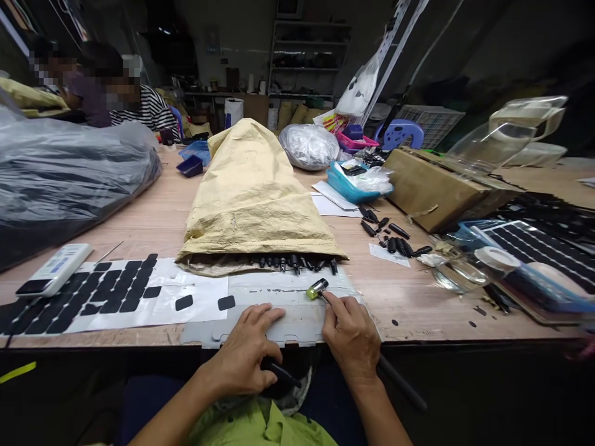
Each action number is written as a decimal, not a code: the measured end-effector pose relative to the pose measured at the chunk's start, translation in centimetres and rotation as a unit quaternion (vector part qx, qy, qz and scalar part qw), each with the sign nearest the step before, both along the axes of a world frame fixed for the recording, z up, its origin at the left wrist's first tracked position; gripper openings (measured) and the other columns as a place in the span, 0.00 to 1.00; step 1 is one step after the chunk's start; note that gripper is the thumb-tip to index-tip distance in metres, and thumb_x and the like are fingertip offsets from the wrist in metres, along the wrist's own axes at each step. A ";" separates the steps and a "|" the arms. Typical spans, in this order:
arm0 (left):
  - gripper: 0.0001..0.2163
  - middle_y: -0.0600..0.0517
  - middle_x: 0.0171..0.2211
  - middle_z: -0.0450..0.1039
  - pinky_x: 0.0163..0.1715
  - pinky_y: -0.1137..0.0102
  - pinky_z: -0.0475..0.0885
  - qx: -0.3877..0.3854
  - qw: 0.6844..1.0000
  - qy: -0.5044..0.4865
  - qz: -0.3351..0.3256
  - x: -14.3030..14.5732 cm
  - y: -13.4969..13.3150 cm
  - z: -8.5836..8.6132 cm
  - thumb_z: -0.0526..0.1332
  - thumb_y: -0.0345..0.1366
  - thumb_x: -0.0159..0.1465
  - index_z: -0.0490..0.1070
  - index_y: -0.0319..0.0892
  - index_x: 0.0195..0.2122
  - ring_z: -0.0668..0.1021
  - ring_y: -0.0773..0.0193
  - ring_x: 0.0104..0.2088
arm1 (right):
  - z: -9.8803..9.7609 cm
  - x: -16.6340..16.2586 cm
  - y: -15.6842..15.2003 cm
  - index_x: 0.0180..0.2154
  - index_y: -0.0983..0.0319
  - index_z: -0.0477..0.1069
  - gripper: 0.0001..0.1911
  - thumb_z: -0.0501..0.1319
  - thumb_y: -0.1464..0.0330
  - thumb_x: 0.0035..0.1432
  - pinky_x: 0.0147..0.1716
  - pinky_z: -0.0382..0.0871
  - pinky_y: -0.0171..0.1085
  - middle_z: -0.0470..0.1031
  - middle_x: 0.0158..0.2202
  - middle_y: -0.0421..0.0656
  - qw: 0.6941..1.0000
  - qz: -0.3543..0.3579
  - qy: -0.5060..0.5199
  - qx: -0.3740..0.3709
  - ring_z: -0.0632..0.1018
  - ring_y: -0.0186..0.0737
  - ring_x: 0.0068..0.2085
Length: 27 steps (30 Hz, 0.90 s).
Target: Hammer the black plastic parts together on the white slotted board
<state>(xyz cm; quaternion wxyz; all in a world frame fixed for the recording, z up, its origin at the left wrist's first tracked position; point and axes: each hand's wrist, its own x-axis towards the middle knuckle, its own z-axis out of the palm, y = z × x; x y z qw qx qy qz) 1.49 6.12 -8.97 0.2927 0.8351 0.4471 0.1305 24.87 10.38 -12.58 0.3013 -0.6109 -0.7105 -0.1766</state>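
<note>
My right hand [352, 334] is closed around the black handle [403, 385] of a small hammer, index finger stretched along it. The hammer's head [318, 288], shiny dark with a yellow-green end, is over the grey sheet [279, 317] at the table's front edge. My left hand [251, 350] is at that edge, thumb and fingers curled about a black tapered piece [282, 373] whose kind I cannot make out. Ahead lies a beige sack [253, 186], its mouth facing me, with several black parts [295, 263] in a row along the opening.
Black stickers on a white sheet [204, 285] and a white device [54, 269] lie left, below a large grey plastic bag [69, 179]. Rightward are loose black parts [398, 246], a blue basket [351, 186], a cardboard box [432, 186] and clear containers. Co-workers [144, 111] sit back left.
</note>
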 end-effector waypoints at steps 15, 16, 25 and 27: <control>0.08 0.49 0.43 0.77 0.47 0.63 0.69 -0.027 0.986 -0.076 0.144 1.8 3.4 2.2 0.64 0.40 0.59 0.76 0.46 0.39 0.75 0.56 0.46 | 0.4 -0.2 -0.2 0.45 0.59 0.76 0.16 0.54 0.75 0.61 0.33 0.58 0.39 0.73 0.31 0.43 1.000 -0.008 0.009 0.002 0.69 0.41 0.32; 0.10 0.50 0.39 0.77 0.43 0.64 0.70 -0.019 0.980 -0.070 0.188 2.6 4.5 2.5 0.63 0.42 0.60 0.75 0.45 0.41 0.76 0.58 0.42 | 0.4 -0.2 -0.2 0.45 0.59 0.76 0.16 0.54 0.75 0.61 0.33 0.58 0.39 0.73 0.31 0.43 1.000 -0.007 0.010 0.001 0.69 0.41 0.32; 0.18 0.45 0.33 0.78 0.35 0.64 0.67 0.055 0.927 0.090 0.361 8.3 14.3 2.6 0.61 0.53 0.59 0.75 0.41 0.31 0.78 0.53 0.36 | 0.3 -0.2 -0.2 0.45 0.59 0.76 0.16 0.54 0.75 0.61 0.34 0.58 0.39 0.72 0.32 0.43 1.000 -0.011 0.007 -0.022 0.67 0.41 0.33; 0.16 0.46 0.33 0.78 0.34 0.65 0.67 0.054 0.928 0.095 0.357 8.2 14.7 2.3 0.62 0.50 0.59 0.75 0.41 0.29 0.78 0.54 0.35 | 0.3 -0.2 -0.2 0.46 0.59 0.75 0.16 0.54 0.76 0.61 0.34 0.59 0.39 0.71 0.32 0.44 1.000 -0.012 0.008 -0.025 0.67 0.41 0.34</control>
